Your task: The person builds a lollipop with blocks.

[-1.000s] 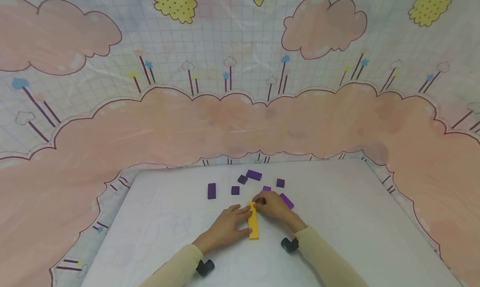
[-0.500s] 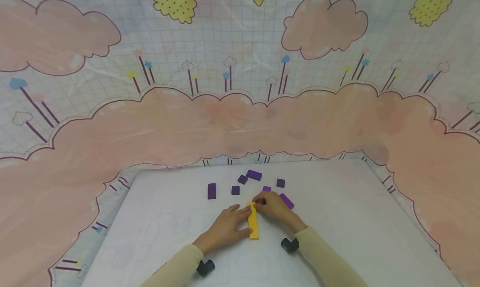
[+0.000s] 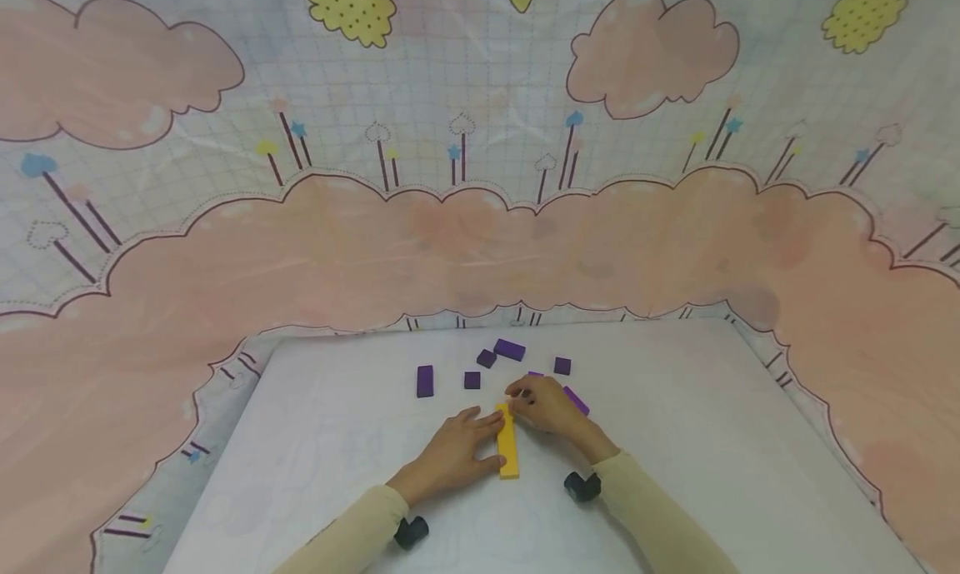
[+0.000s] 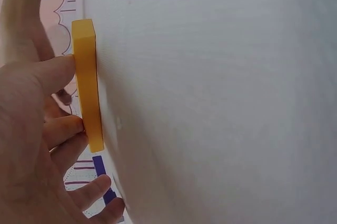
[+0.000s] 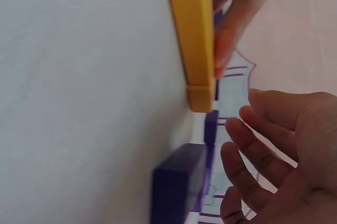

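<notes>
A long yellow block [image 3: 508, 453] lies on the white table before me. In the right wrist view a seam sets off a short yellow piece [image 5: 200, 99] at its far end. My left hand [image 3: 453, 449] lies along the left side of the long block, with its thumb and fingertips touching it and the other fingers spread. Just beyond the far end, my right hand [image 3: 551, 407] hovers with loosely bent fingers. The right wrist view shows nothing between those fingers and a gap to the yellow pieces. A purple block [image 3: 576, 400] is partly hidden behind this hand.
Several purple blocks lie scattered farther back: an oblong one [image 3: 425, 381] at left, another oblong [image 3: 510, 350] at the back, and small cubes [image 3: 472, 380] among them. The white table [image 3: 322, 449] ends at a patterned cloth [image 3: 450, 249] behind.
My right hand has drawn slightly up and away from the far end of the yellow block, its fingertips coming off. My left hand stays in place on the block.
</notes>
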Demonstrator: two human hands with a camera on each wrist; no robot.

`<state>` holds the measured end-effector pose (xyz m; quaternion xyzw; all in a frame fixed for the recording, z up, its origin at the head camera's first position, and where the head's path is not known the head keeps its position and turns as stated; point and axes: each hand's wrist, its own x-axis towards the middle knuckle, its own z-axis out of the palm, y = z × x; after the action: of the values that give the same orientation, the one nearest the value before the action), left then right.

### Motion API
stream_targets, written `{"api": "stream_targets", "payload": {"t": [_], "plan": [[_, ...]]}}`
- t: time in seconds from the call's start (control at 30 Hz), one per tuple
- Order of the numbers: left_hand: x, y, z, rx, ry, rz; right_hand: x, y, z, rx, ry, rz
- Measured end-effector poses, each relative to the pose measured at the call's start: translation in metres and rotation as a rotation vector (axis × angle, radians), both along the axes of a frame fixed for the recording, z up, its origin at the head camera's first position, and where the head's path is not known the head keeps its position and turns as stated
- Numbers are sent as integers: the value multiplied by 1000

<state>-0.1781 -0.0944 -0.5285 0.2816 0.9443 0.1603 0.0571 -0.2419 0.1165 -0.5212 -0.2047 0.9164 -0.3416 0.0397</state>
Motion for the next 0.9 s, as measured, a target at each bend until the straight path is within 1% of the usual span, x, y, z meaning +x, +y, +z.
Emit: {"api": "stream_targets", "payload": {"t": [0.1, 0.23, 0.33, 0.43, 0.57, 0.63, 0.7, 0.8, 0.9], "plan": [[0, 0, -1, 2, 7, -4, 2, 2, 8, 5, 20, -33], [0, 0, -2, 11, 19, -9, 10, 4, 22, 17, 59, -76], [0, 0, -2, 8, 21, -7, 15, 8, 30, -8, 84, -84], [0, 0, -1, 7, 18, -5, 18, 13, 32, -27, 112, -82], [-1, -1, -1, 13, 24, -9, 21, 18, 31, -25, 131, -75], [-1, -1, -1, 14, 32, -11, 23, 19, 28, 1, 140, -55], [-2, -1, -2, 8, 29, -8, 24, 18, 24, 40, 156, -30], [-2, -1, -3, 6, 25, -6, 25, 17, 15, 92, 157, -7], [-2, 0, -3, 7, 15, -4, 24, 15, 8, 90, 145, -2]]}}
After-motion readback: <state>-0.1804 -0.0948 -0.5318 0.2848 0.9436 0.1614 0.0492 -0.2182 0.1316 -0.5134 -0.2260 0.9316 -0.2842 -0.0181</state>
